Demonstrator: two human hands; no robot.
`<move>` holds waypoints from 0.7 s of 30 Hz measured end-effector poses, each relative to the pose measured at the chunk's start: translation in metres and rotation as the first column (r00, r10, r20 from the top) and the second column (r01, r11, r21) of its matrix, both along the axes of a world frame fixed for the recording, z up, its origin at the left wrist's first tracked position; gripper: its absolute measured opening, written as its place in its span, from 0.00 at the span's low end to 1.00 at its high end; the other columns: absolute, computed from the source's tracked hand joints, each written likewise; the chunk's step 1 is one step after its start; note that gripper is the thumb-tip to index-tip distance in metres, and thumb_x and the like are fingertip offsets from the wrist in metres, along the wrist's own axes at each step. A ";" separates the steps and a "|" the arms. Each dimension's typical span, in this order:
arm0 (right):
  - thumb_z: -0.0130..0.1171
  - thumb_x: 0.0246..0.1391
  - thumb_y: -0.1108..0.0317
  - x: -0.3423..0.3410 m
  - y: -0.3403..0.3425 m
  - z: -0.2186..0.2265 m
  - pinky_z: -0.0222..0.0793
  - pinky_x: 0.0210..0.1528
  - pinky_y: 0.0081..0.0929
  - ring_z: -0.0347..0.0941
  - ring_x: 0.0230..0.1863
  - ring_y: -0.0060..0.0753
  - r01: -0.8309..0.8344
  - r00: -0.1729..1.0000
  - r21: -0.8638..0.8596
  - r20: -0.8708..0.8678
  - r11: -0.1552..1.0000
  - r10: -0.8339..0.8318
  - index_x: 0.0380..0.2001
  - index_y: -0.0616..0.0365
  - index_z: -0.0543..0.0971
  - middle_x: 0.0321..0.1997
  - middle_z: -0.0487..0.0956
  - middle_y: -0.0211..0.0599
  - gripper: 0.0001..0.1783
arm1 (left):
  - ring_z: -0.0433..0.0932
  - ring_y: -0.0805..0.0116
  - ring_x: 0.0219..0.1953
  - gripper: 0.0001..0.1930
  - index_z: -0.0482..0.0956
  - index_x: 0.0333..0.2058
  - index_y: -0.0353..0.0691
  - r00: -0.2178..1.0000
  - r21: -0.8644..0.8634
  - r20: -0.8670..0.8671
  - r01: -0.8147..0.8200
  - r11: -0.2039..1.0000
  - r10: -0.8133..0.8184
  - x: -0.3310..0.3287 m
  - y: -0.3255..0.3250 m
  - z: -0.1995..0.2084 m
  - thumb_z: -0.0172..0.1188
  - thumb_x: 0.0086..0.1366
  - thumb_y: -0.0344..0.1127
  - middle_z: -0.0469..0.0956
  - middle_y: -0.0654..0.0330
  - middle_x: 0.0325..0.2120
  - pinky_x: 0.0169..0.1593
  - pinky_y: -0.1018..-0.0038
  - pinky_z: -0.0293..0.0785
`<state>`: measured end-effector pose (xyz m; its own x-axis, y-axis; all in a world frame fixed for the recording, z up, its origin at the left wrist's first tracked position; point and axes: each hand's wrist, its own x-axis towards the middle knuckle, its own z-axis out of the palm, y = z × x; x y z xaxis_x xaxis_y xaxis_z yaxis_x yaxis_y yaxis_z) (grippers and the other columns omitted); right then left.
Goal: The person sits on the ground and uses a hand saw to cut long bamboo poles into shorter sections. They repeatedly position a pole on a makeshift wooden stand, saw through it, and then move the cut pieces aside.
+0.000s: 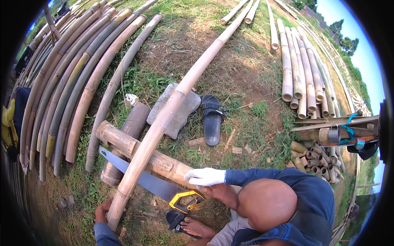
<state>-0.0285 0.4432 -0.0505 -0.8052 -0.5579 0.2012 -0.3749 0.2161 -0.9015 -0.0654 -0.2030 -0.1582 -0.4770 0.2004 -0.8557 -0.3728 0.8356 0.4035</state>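
A long pale bamboo pole (165, 112) runs from its near end at the lower left up toward the top. My bare left hand (103, 210) grips it close to that end, with part of the hand hidden behind it. The pole lies across a thick short bamboo piece (172, 166). A handsaw (158, 186) with a yellow and black handle has its blade passing beneath the pole, and no hand is on it. My right hand (204, 177), in a white glove, hangs loosely beside the thick piece's right end, above the saw handle, its fingers extended.
A darker short log (133, 123) supports the thick piece. Beyond are a flat grey stone (175, 108) and a loose black sandal (212, 123). Bamboo poles (78, 90) lie at left, more poles (299, 69) at right, and short offcuts (318, 162) sit below those.
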 end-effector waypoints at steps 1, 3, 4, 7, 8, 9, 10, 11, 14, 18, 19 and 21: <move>0.53 0.70 0.54 -0.001 -0.004 -0.002 0.79 0.55 0.43 0.82 0.50 0.56 0.017 1.000 -0.044 -0.023 0.999 -0.018 0.61 0.53 0.75 0.63 0.79 0.49 0.23 | 0.88 0.63 0.46 0.31 0.83 0.61 0.38 1.000 -0.037 -0.026 0.009 0.999 -0.010 0.001 0.002 -0.005 0.78 0.62 0.45 0.90 0.52 0.51 0.49 0.62 0.85; 0.51 0.73 0.29 0.008 -0.006 0.015 0.74 0.58 0.39 0.82 0.53 0.43 0.142 0.974 -0.001 0.178 0.990 -0.140 0.65 0.53 0.81 0.55 0.85 0.41 0.40 | 0.89 0.62 0.45 0.30 0.85 0.59 0.37 0.996 -0.110 -0.078 0.038 0.993 -0.047 -0.008 0.017 -0.009 0.78 0.61 0.45 0.90 0.51 0.49 0.49 0.62 0.84; 0.51 0.74 0.30 0.009 -0.010 0.021 0.74 0.61 0.39 0.82 0.56 0.45 0.154 0.968 0.039 0.196 0.987 -0.159 0.65 0.53 0.81 0.57 0.85 0.42 0.39 | 0.89 0.61 0.45 0.29 0.86 0.58 0.37 0.991 -0.153 -0.125 0.016 0.988 -0.036 -0.004 0.015 0.000 0.78 0.61 0.46 0.90 0.50 0.48 0.49 0.62 0.84; 0.51 0.75 0.33 0.039 0.003 -0.020 0.73 0.65 0.43 0.81 0.60 0.49 0.305 0.946 0.155 0.069 0.940 -0.318 0.66 0.52 0.81 0.60 0.84 0.43 0.37 | 0.90 0.59 0.43 0.27 0.88 0.54 0.37 0.968 -0.204 -0.241 0.015 0.979 -0.065 -0.011 0.020 0.012 0.78 0.60 0.47 0.91 0.47 0.45 0.49 0.62 0.83; 0.51 0.76 0.33 0.037 -0.001 -0.020 0.73 0.65 0.45 0.81 0.61 0.51 0.291 0.953 0.136 0.044 0.947 -0.300 0.66 0.52 0.81 0.61 0.84 0.43 0.36 | 0.90 0.52 0.40 0.25 0.89 0.48 0.36 0.948 -0.214 -0.308 0.020 0.977 -0.087 0.001 0.001 0.019 0.77 0.58 0.47 0.89 0.42 0.38 0.48 0.60 0.82; 0.50 0.76 0.34 0.039 -0.001 -0.022 0.72 0.65 0.47 0.81 0.61 0.52 0.293 0.954 0.135 0.026 0.946 -0.299 0.66 0.52 0.81 0.62 0.84 0.43 0.35 | 0.89 0.50 0.39 0.23 0.88 0.46 0.36 0.920 -0.234 -0.388 -0.045 0.971 -0.050 0.007 0.005 0.025 0.77 0.57 0.46 0.89 0.42 0.37 0.47 0.59 0.82; 0.50 0.76 0.34 0.028 -0.004 0.004 0.72 0.66 0.49 0.81 0.62 0.54 0.251 0.962 0.110 0.080 0.962 -0.260 0.66 0.51 0.81 0.63 0.83 0.43 0.35 | 0.89 0.48 0.38 0.22 0.87 0.44 0.36 0.889 -0.247 -0.458 -0.104 0.963 -0.022 0.014 0.020 0.045 0.76 0.56 0.44 0.88 0.42 0.36 0.46 0.58 0.82; 0.50 0.76 0.35 0.018 -0.004 0.012 0.73 0.66 0.50 0.81 0.62 0.55 0.174 0.977 0.090 0.106 0.981 -0.184 0.66 0.51 0.81 0.64 0.83 0.44 0.34 | 0.88 0.46 0.38 0.20 0.86 0.42 0.36 0.845 -0.264 -0.535 -0.172 0.949 0.004 0.021 0.026 0.067 0.75 0.55 0.43 0.88 0.42 0.35 0.46 0.57 0.81; 0.51 0.77 0.39 -0.015 0.002 0.010 0.74 0.66 0.51 0.80 0.62 0.58 -0.091 0.983 0.096 0.166 0.991 0.074 0.66 0.51 0.80 0.65 0.81 0.47 0.31 | 0.83 0.38 0.35 0.16 0.73 0.37 0.36 0.702 -0.332 -0.711 -0.377 0.865 0.033 0.031 0.034 0.110 0.71 0.56 0.33 0.80 0.44 0.28 0.44 0.51 0.77; 0.53 0.78 0.44 -0.068 -0.014 0.037 0.76 0.63 0.50 0.80 0.59 0.62 -0.262 0.938 0.207 0.286 0.943 0.197 0.66 0.53 0.77 0.59 0.80 0.54 0.28 | 0.82 0.37 0.41 0.17 0.70 0.42 0.40 0.480 -0.354 -0.876 -0.579 0.735 -0.044 0.037 0.074 0.138 0.70 0.61 0.28 0.77 0.47 0.38 0.45 0.47 0.75; 0.54 0.77 0.45 -0.076 -0.018 0.045 0.76 0.62 0.51 0.80 0.58 0.61 -0.235 0.959 0.197 0.209 0.952 0.194 0.66 0.53 0.77 0.58 0.80 0.55 0.28 | 0.82 0.38 0.43 0.17 0.71 0.44 0.40 0.403 -0.337 -0.912 -0.625 0.704 -0.078 0.036 0.080 0.132 0.70 0.62 0.28 0.77 0.47 0.41 0.45 0.47 0.75; 0.55 0.77 0.45 -0.089 -0.023 0.073 0.77 0.62 0.50 0.80 0.58 0.60 -0.210 0.974 0.200 0.129 0.957 0.187 0.66 0.53 0.77 0.58 0.80 0.54 0.28 | 0.82 0.39 0.45 0.20 0.75 0.53 0.43 0.418 -0.439 -0.889 -0.660 0.609 -0.188 0.023 0.045 0.108 0.72 0.64 0.30 0.76 0.49 0.49 0.48 0.46 0.79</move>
<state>-0.1174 0.4201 0.0223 -0.6841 -0.7291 -0.0205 -0.3329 0.3372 -0.8806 -0.0425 -0.1577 -0.0501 -0.8657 -0.4473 0.2246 -0.4555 0.8901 0.0171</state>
